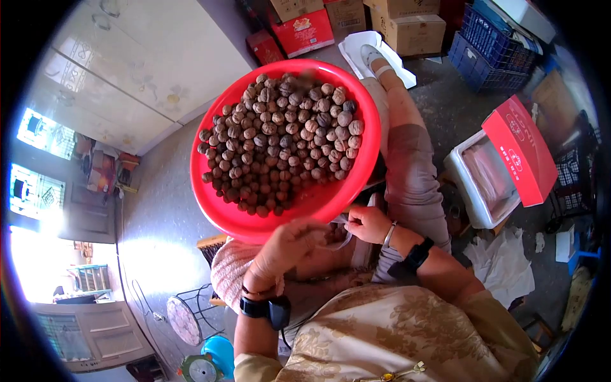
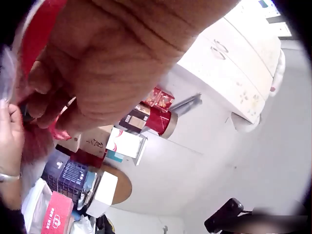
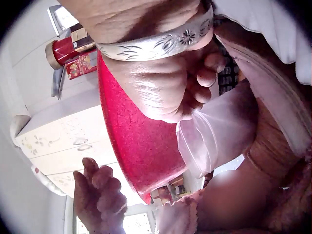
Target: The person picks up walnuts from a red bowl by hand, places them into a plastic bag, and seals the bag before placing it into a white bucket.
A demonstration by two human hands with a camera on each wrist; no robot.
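A large red basin (image 1: 318,198) holds a heap of brown walnuts (image 1: 273,137), tilted in front of the person's lap. Just below its near rim, the right hand (image 1: 369,224) pinches the edge of a clear plastic bag (image 3: 195,146) with curled fingers; the bag hangs down beside the basin's outer wall. The left hand (image 1: 289,248) is at the near rim, a little left of the bag. Seen in the right wrist view, its fingers are loosely bent, apart from the bag, with nothing showing in them. The left wrist view shows mostly its palm (image 2: 112,63).
A pink towel (image 1: 232,270) lies by the left forearm. To the right stand a white foam box (image 1: 474,184) with a red lid (image 1: 522,149) and blue crates (image 1: 490,60). Cardboard boxes (image 1: 417,35) are stacked behind. A white cabinet (image 1: 146,57) and a round stool (image 1: 184,320) are at left.
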